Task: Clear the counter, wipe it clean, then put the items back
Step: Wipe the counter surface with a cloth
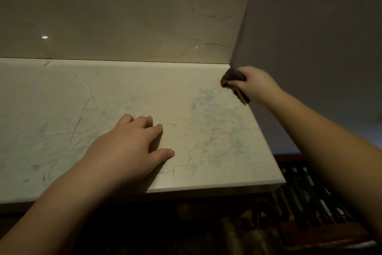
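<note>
Step in hand, as judged: wiping stage, far right corner of the counter (128,97).

The right hand (255,83) is gripping a dark cloth (232,78), fingers curled round it, and is holding it at the back right corner where the counter is meeting the backsplash (124,23) and the wall (310,27). The hand is blurred; whether the cloth is touching the surface cannot be told. The left hand (132,147) is lying flat on the counter near the front edge, fingers straight and slightly spread, holding nothing.

To do this well: the cloth should be pressing flat into the seam along the backsplash, then drawing toward the front edge in overlapping passes, the left hand bracing and shifting aside as the cloth is coming through.

Counter appearance: pale stone with thin dark veins, carrying faint bluish smears, densest on the right half and also at the left. No items are standing on the visible part.

A dark slatted object (310,197) is sitting below the counter's right end; identity unclear.
</note>
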The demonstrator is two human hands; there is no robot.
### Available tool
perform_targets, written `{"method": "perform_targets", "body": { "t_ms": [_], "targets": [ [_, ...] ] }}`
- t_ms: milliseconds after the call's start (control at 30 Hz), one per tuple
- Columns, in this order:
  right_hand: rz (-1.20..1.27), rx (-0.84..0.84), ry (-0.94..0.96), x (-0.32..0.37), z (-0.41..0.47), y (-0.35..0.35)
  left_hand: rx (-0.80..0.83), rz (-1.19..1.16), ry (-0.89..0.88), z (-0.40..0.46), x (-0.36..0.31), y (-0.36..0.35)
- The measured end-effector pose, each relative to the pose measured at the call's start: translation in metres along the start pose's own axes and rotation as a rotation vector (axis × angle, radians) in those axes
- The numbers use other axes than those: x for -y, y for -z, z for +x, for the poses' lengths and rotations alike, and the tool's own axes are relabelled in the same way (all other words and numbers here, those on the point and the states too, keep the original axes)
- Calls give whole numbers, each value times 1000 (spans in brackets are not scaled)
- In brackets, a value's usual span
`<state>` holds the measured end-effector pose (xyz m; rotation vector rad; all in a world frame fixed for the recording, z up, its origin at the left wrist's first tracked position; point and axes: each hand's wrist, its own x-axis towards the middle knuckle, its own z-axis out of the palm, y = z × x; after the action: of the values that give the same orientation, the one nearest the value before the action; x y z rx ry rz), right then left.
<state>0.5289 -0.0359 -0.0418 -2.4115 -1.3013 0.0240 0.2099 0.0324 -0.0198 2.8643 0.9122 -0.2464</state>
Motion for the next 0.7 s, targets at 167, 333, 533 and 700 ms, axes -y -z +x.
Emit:
{"method": "perform_targets", "body": {
  "t_ms": [167,333,533,700],
  "targets": [
    [29,57,143,26,-13,-4,-9,1,-5,0,1,-1],
    [86,324,501,51,-98,4,-21,-2,-6,1,2,-2],
    [-34,98,148,10,9,0,-8,-4,-1,1,1,-1],
    [8,117,193,20,-16,-1,-13,-10,-6,2,2,-2]
  ]
}}
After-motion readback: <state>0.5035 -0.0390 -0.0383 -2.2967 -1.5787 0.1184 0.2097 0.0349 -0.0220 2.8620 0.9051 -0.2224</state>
